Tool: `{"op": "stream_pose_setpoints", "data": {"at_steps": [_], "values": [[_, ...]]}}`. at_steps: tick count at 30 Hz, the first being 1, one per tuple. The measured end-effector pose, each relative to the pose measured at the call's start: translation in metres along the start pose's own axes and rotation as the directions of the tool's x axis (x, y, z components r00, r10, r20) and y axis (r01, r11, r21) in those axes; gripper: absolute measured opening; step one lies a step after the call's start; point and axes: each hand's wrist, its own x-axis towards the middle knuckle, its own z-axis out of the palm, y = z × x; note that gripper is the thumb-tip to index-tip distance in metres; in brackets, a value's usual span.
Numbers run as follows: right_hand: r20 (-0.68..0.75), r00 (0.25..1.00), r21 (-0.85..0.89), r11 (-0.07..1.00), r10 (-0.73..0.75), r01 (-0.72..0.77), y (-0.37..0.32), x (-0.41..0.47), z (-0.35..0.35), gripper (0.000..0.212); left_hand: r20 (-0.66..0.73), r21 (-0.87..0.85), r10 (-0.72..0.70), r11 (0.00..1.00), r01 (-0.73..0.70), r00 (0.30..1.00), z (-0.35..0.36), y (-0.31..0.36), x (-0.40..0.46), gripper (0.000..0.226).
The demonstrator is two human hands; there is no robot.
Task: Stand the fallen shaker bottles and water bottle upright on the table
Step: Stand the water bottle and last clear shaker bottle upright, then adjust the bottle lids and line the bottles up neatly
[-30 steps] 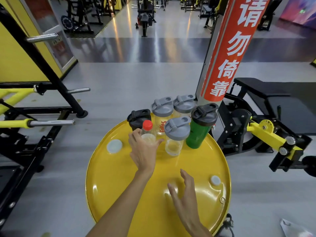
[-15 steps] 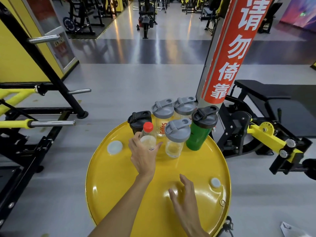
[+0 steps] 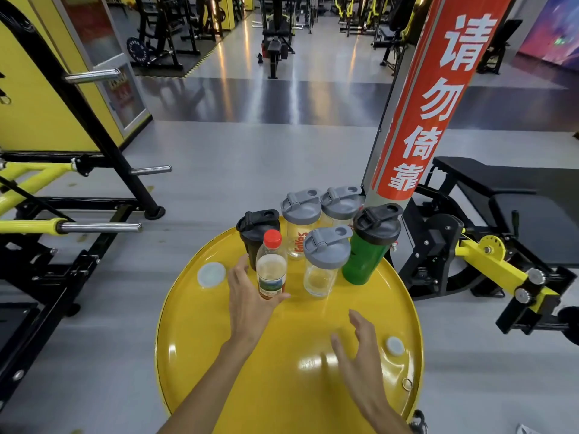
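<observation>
On the round yellow counter (image 3: 219,364), at its far side, six containers stand upright in a tight cluster. Nearest the person is the water bottle (image 3: 271,267), clear with a red cap and a printed label around its lower half. The left hand (image 3: 250,300) cups it from the left and below: the fingers curve along the bottle's left side and the thumb hooks under its base at the right, so the hand is loosely curled around the bottle rather than squeezing it; whether the palm touches it I cannot tell. Just behind the water bottle, partly hidden by it, stands the black shaker (image 3: 254,234). To the right of the water bottle stands a clear shaker with a grey lid (image 3: 324,261), and beside that the green shaker (image 3: 369,245) with a black lid. Behind these, at the counter's far edge, two more grey-lidded clear shakers (image 3: 302,223) stand side by side, one bearing red lettering.

The right hand (image 3: 360,361) hangs over the near right part of the counter, fingers spread and empty, well apart from every bottle. A white round cap (image 3: 211,274) sits in the counter at the left, a smaller one (image 3: 394,346) at the right beside the right hand. A red pillar sign (image 3: 438,98) with white characters rises behind the cluster.
</observation>
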Motion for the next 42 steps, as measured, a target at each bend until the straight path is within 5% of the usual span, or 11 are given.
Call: {"op": "stream_pose_setpoints", "data": {"at_steps": [6,10,15,19,23,26,42], "values": [[-0.143,0.987,0.075,0.994,-0.067,0.079,-0.032,0.051,-0.033,0.057,0.107,-0.089,0.018,0.996,-0.009,0.994,-0.019,-0.007,0.002,0.124],[-0.267,0.949,0.135,0.968,-0.170,0.211,-0.067,0.081,-0.064,0.051,0.048,-0.151,0.187,0.972,-0.178,0.981,-0.046,0.032,0.012,0.101],[-0.338,0.899,-0.006,0.956,-0.277,0.293,-0.093,0.132,-0.097,0.066,0.001,-0.073,0.408,0.910,-0.407,0.913,-0.064,0.085,0.045,0.085],[-0.126,0.933,-0.207,0.928,-0.338,0.309,-0.103,0.175,-0.116,0.085,0.183,0.126,0.627,0.749,-0.651,0.757,-0.056,0.121,0.072,0.066],[0.274,0.914,-0.348,0.855,-0.299,0.383,-0.106,0.214,-0.128,0.098,0.517,0.219,0.535,0.672,-0.707,0.669,-0.043,0.126,0.094,0.065],[0.480,0.855,-0.382,0.831,-0.196,0.405,-0.106,0.233,-0.132,0.104,0.591,0.245,0.426,0.715,-0.655,0.685,-0.036,0.118,0.101,0.072],[0.416,0.873,-0.385,0.820,-0.256,0.424,-0.108,0.237,-0.129,0.077,0.609,0.279,0.349,0.746,-0.605,0.712,-0.030,0.114,0.102,0.071]]}}
